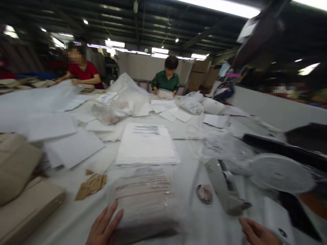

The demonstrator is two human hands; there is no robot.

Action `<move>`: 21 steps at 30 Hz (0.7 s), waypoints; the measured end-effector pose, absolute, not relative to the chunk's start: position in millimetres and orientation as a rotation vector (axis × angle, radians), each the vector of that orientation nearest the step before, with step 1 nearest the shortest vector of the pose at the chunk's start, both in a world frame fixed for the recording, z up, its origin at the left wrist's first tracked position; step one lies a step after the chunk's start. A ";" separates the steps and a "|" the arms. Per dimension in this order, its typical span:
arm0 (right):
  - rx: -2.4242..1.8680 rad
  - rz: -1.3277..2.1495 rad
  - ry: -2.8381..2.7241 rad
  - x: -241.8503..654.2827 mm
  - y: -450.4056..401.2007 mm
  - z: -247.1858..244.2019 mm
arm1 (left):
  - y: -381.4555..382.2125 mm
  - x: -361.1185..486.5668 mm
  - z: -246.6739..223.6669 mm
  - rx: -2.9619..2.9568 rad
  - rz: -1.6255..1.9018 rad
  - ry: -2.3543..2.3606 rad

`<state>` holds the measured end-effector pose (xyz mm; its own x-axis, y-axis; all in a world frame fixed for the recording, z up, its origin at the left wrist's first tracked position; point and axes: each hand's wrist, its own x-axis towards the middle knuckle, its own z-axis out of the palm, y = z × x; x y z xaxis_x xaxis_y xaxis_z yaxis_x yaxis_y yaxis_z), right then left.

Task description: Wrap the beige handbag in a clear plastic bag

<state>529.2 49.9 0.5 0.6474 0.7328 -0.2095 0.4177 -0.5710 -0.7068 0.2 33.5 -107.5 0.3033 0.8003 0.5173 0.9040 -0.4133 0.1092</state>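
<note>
A clear plastic bag with folded beige fabric inside (145, 200) lies at the lower middle of the table. My left hand (106, 223) rests against its left edge, fingers spread. At the lower right, my right hand (255, 233) is just below the front end of a grey tape dispenser (224, 190); its thumb and fingertips are close together, and whatever may be between them is too small to make out. Behind the bag sits a stack of printed white plastic bags (146, 144). Brown paper tags with string (92, 185) lie to the left of the bag.
Folded beige fabric (28, 211) is piled at the left. A round dish (205, 194), a white plastic lid (282, 173) and a dark phone (300, 214) are on the right. Two people (167, 80) work across the table among loose papers (76, 146).
</note>
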 end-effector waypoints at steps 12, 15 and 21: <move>-0.614 1.436 -2.861 229.3 168.1 121.7 | 27.1 10.0 -80.1 -2.391 -0.654 -1.762; -0.529 1.293 -3.082 194.5 187.0 97.5 | 27.4 11.1 -81.3 -2.391 -0.641 -1.809; -0.548 0.947 -3.271 167.5 192.5 62.5 | 24.7 14.0 -74.6 -2.289 -0.582 -1.827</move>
